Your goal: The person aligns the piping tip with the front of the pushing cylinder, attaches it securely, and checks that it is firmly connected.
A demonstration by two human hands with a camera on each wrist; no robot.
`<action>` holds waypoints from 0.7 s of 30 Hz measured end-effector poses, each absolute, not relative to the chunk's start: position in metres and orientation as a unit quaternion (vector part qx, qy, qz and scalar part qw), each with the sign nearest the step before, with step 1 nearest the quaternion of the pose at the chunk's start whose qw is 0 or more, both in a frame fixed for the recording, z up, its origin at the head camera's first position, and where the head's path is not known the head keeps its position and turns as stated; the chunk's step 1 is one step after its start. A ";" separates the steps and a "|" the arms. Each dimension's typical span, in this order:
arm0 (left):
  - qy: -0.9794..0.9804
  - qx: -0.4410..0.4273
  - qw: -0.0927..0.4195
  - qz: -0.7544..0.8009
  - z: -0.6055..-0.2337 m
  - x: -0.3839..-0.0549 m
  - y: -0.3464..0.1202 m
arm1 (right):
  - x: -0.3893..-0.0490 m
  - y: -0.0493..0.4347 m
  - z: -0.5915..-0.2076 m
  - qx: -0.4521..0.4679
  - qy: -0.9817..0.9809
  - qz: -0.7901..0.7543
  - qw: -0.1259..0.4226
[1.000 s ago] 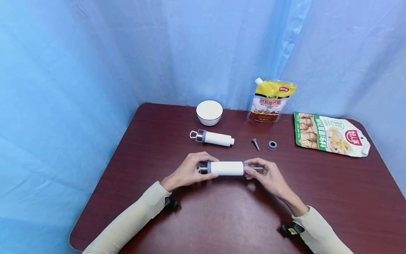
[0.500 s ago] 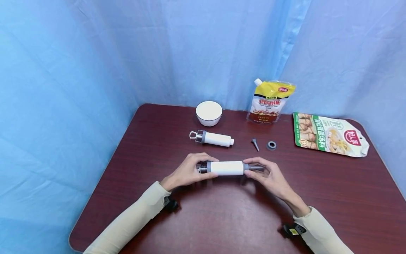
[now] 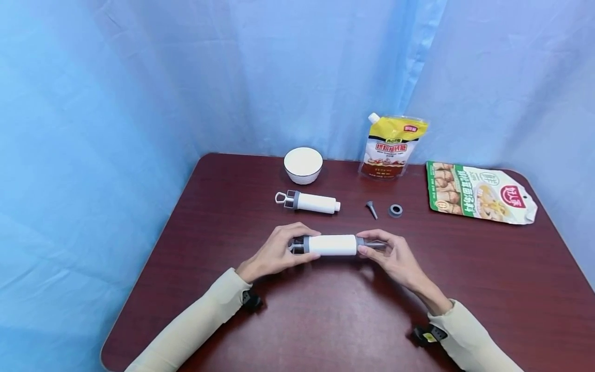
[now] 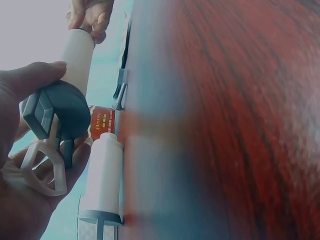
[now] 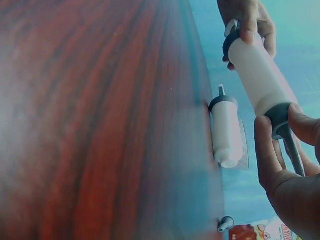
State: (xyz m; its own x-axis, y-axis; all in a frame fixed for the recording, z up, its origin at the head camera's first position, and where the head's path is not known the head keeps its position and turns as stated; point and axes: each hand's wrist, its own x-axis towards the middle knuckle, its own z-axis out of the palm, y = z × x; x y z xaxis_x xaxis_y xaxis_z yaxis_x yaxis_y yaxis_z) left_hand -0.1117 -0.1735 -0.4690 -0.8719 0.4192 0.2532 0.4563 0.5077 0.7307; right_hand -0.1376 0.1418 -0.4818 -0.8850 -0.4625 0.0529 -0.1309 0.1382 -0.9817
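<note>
Held level above the table is a piping syringe [image 3: 332, 245] with a white barrel, grey end collars and a long nozzle. My left hand [image 3: 279, 250] grips its plunger end, thumb and fingers round the grey collar [image 4: 67, 107]; the pale ring handle [image 4: 46, 167] lies by the palm. At the other end, my right hand [image 3: 392, 258] pinches the grey nozzle collar [image 5: 279, 117] between thumb and fingers. The tapered nozzle [image 5: 294, 150] points into the right palm. Behind them a second piping syringe [image 3: 317, 203], without a nozzle, lies on the table.
A small grey nozzle [image 3: 372, 210] and a grey ring collar [image 3: 395, 210] lie beyond the right hand. Farther back are a white bowl [image 3: 303, 166], a standing spouted pouch [image 3: 390, 147] and a flat green-and-white packet [image 3: 481, 194]. A blue curtain [image 3: 297, 77] hangs behind the table.
The right fingers shift slightly round the nozzle collar while the left hand keeps its grip. The held syringe stays in nearly the same place; the head view has shifted a little.
</note>
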 end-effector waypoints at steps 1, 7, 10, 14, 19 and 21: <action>-0.869 -0.255 0.023 -0.424 -0.469 -0.112 -0.174 | -0.137 0.142 -0.482 -0.198 0.739 -0.630 0.134; -0.874 -0.268 0.030 -0.403 -0.469 -0.112 -0.174 | -0.135 0.140 -0.485 -0.199 0.723 -0.647 0.141; -0.876 -0.262 0.029 -0.404 -0.468 -0.113 -0.175 | -0.135 0.139 -0.486 -0.197 0.728 -0.643 0.134; -0.878 -0.244 0.017 -0.412 -0.468 -0.115 -0.176 | -0.135 0.137 -0.485 -0.199 0.740 -0.632 0.118; -0.876 -0.236 0.012 -0.421 -0.470 -0.114 -0.176 | -0.135 0.135 -0.486 -0.205 0.748 -0.623 0.099; -0.874 -0.238 0.011 -0.424 -0.470 -0.114 -0.176 | -0.135 0.135 -0.485 -0.203 0.752 -0.620 0.095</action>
